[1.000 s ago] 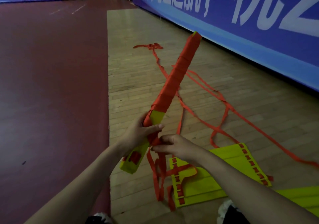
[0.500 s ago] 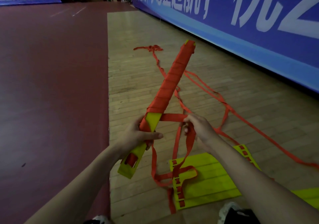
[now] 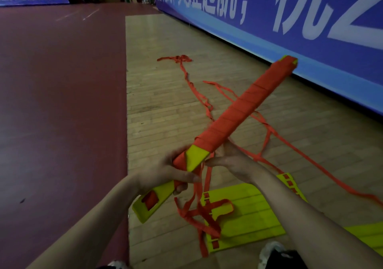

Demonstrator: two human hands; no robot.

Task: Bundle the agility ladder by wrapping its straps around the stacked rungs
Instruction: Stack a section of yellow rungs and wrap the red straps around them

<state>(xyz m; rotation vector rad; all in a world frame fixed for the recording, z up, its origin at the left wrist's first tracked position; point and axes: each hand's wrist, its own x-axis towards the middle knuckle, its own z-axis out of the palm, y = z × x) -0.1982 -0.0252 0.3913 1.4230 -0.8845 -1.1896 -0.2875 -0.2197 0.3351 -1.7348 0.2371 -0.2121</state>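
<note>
Agility ladder bundle (image 3: 238, 119) in left hand (image 3: 157, 173)'s tight grip; right hand (image 3: 234, 163)'s grip unclear; wooden floor (image 3: 165, 103), blue banner (image 3: 259, 26).

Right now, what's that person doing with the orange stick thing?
A person is packing up. The left hand grips the bundle, mostly wound in orange strap. The right hand sits just under it, by the strap's loose part. More strap trails over the floor, and loose rungs lie there too.
</note>
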